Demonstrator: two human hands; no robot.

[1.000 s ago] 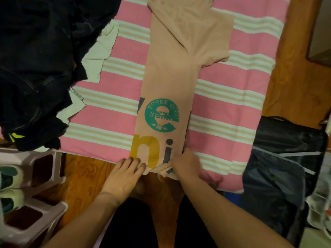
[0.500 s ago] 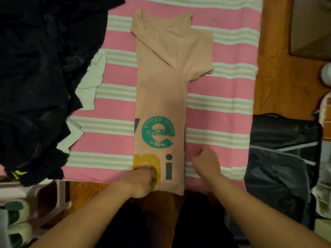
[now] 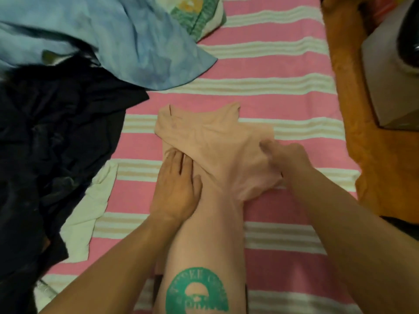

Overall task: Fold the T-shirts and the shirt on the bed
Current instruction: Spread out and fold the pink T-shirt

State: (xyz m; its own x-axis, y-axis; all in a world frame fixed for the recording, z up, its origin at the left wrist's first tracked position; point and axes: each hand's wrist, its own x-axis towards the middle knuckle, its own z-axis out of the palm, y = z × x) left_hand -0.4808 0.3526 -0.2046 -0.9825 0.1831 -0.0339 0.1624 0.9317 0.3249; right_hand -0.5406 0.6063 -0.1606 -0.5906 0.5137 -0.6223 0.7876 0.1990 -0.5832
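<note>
Two hands are down on the bed (image 3: 283,64), which has a pink sheet with pale stripes. I go from the left side. First I see a big pile of dark clothes (image 3: 52,141), with a blue cloth (image 3: 127,41) on top of it and a white cloth (image 3: 90,205) poking out below. Next comes my left hand (image 3: 174,189). It lies flat with straight fingers and presses on the peach T-shirt (image 3: 210,241). That shirt lies in a long narrow strip in the middle of the bed, with a green round print (image 3: 196,292) near me. Then my right hand (image 3: 285,158) pinches the sleeve part with curled fingers. Past the bed edge on the right I see the brown wood floor (image 3: 362,132).
</note>
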